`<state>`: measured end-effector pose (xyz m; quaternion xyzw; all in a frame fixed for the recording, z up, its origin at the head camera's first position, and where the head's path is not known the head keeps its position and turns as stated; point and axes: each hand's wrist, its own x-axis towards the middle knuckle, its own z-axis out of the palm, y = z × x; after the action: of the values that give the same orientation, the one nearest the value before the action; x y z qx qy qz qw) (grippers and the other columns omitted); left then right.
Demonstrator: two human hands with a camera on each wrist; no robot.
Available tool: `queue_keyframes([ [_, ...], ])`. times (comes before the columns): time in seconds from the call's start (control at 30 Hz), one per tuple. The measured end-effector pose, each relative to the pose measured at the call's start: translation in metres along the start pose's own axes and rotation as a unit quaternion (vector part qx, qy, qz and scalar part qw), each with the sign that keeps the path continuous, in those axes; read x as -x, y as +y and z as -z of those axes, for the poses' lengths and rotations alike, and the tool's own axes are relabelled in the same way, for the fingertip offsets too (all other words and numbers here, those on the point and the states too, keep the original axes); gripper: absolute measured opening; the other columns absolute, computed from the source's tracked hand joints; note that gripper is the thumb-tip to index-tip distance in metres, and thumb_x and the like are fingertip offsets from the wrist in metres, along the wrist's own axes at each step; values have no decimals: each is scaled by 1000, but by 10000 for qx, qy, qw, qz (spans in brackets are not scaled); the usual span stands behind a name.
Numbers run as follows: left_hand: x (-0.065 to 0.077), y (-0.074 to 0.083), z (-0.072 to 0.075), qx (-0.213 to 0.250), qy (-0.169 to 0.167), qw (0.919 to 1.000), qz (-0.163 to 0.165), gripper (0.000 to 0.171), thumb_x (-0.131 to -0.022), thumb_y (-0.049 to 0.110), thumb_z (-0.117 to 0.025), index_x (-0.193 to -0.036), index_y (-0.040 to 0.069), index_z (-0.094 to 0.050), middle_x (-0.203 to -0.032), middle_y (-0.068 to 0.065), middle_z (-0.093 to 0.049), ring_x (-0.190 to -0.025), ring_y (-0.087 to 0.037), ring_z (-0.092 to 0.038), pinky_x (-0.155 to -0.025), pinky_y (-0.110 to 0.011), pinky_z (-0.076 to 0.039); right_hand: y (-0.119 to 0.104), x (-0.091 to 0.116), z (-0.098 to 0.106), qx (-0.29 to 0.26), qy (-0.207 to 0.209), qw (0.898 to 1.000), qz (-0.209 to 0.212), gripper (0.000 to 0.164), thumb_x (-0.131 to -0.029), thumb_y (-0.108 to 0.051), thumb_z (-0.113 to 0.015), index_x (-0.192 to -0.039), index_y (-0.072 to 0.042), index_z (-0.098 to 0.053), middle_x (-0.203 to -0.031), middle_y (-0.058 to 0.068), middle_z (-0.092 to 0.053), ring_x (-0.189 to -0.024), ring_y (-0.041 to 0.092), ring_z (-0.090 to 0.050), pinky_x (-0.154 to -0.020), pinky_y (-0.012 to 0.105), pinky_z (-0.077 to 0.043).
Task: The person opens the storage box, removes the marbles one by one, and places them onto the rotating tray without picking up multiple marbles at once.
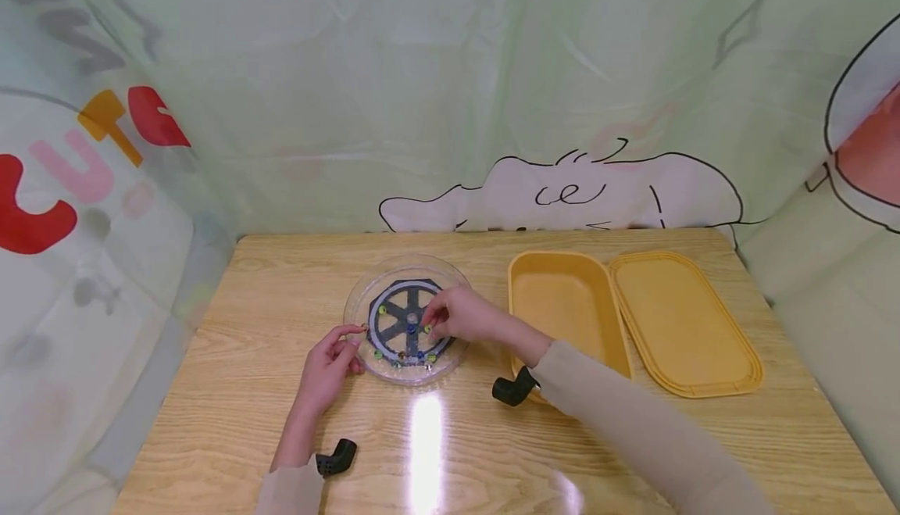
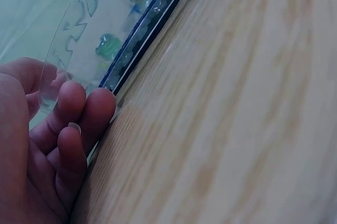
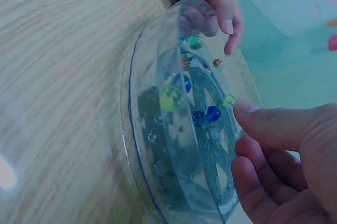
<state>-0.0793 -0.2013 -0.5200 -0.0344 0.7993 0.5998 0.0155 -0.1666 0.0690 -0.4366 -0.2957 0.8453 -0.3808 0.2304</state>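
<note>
A round clear plastic dish [image 1: 453, 269], with a dark wheel-like spoked pattern in its base, stands on the table. My left hand [image 1: 329, 363] grips its left side; in the left wrist view its curled fingers [image 2: 97, 110] lie against the outer wall. An orange-red marble [image 3: 217, 63] is close to that index fingertip. My right hand [image 1: 460, 313] reaches over the right rim and pinches a yellow-green marble [image 1: 426, 329] just above the base. Beside it, near the hub, sits a dark blue marble [image 3: 212, 113]. Several blue, green and yellow marbles [image 1: 420, 355] lie along the dish's near side.
To the right stands an orange plastic box [image 1: 562, 296], under my right forearm. Its matching flat lid [image 1: 685, 323] lies beside it at the far right. Behind the wooden table [image 1: 281, 265] hangs a pale printed curtain [image 1: 351, 93]. A black wrist mount [image 1: 336, 458] sticks out from the left sleeve.
</note>
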Motion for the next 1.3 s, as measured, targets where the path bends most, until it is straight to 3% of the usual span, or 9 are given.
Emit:
queue_keyframes([
  [0.43,-2,-1,0,49,-1,10000,21,19,-103,19,-57,-120,16,-66,-66,-11,-57,-63,-24,-63,-63,-29,-53,-1,1,-2,-17,-99,9999,108,14,-83,-1,-80,-96,-1,-75,-85,1,-69,-75,10,-61,-67,23,-52],
  [0.7,-3,0,-2,121,-1,9999,-51,20,-103,18,-58,-120,15,-66,-65,-12,-57,-62,-24,-63,-62,-29,-54,-1,5,9,-84,-21,10000,15,14,-86,-5,-78,-99,-4,-75,-86,-4,-67,-77,11,-62,-70,24,-53],
  [0.97,-4,-1,-1,148,-26,9999,-57,20,-103,18,-58,-120,14,-66,-65,-11,-57,-62,-23,-63,-62,-29,-54,1,20,35,-427,564,9975,63,13,-87,-5,-76,-100,-5,-76,-91,0,-70,-82,15,-63,-76,29,-55],
  [1.23,-6,-2,-2,237,-27,9996,130,21,-103,16,-57,-121,10,-66,-68,-18,-57,-64,-26,-63,-62,-28,-52,23,46,54,-406,1002,9940,-148,12,-89,-7,-74,-101,-3,-76,-95,3,-72,-85,18,-62,-76,32,-52],
  [1.3,-4,5,-2,193,-47,9996,177,21,-103,14,-56,-121,7,-65,-69,-20,-57,-64,-29,-63,-62,-29,-52,31,53,58,-516,1080,9927,-178,13,-90,-5,-73,-102,-1,-75,-96,5,-72,-85,19,-62,-76,32,-52],
])
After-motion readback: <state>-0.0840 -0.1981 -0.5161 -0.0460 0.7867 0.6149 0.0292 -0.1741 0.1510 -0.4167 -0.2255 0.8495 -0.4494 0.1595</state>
